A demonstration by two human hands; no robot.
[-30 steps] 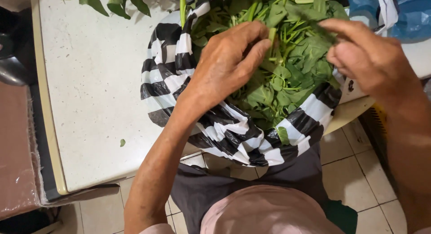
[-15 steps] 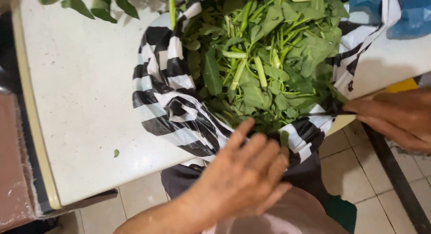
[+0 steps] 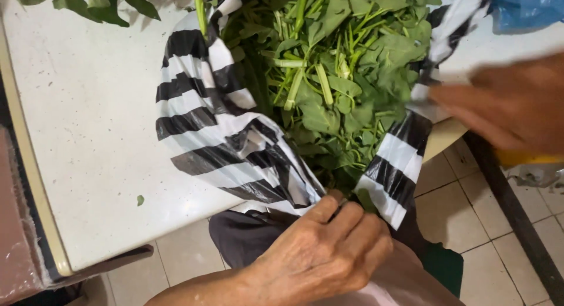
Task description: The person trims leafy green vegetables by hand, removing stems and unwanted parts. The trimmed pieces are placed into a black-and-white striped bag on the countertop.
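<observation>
While two hands work, left hand (image 3: 326, 253) pinching one striped bag (image 3: 235, 147), right hand (image 3: 505, 106) blurred, grip unclear, leafy greens (image 3: 335, 77) inside

Striped bag (image 3: 235, 147): thin plastic film, black and white, crinkled, slight sheen on folds. Leafy greens (image 3: 346, 77) inside: matt leaves, smoother glossier stems. Table top (image 3: 88, 135) at 9 o'clock: white, hard, smooth, faintly speckled, dull gloss. Blue bag (image 3: 523, 9) at 1 o'clock: glossy plastic. Floor tiles (image 3: 464, 218) at 4 o'clock: pale, smooth.
</observation>
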